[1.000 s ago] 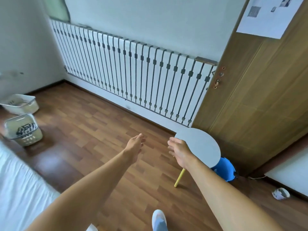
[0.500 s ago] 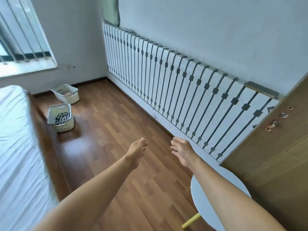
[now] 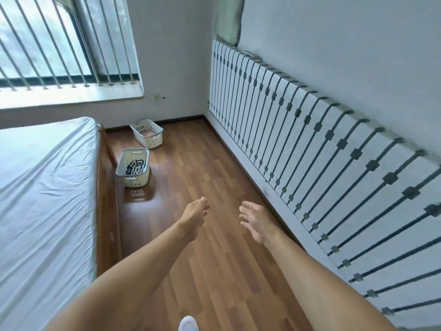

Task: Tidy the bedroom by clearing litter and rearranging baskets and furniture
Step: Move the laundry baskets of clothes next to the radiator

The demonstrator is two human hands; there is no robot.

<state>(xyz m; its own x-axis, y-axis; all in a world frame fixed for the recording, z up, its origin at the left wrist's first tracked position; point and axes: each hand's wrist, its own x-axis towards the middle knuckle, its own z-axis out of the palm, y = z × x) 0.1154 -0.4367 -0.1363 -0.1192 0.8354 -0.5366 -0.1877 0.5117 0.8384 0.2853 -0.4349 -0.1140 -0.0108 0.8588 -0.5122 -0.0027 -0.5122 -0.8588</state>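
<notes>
Both hands are out front and empty. The left hand point(image 3: 194, 215) has its fingers straight and loosely together, while the right hand point(image 3: 256, 219) is relaxed, fingers slightly spread. Neither touches anything, and the wooden floor point(image 3: 214, 271) lies beneath them. Ahead of the left hand and off to its left, the nearer basket point(image 3: 132, 181) stands upright just beside the bed frame point(image 3: 105, 187), dark-and-white patterned stuff inside. Beyond it, well away from the hands, the far basket point(image 3: 155, 140) sits near the corner under the window point(image 3: 59, 44), something pale pink in it. The two baskets stand apart. Left of the left hand is the white-sheeted bed point(image 3: 43, 187). Right of the right hand, a white slatted panel point(image 3: 334, 151) runs along the wall.
</notes>
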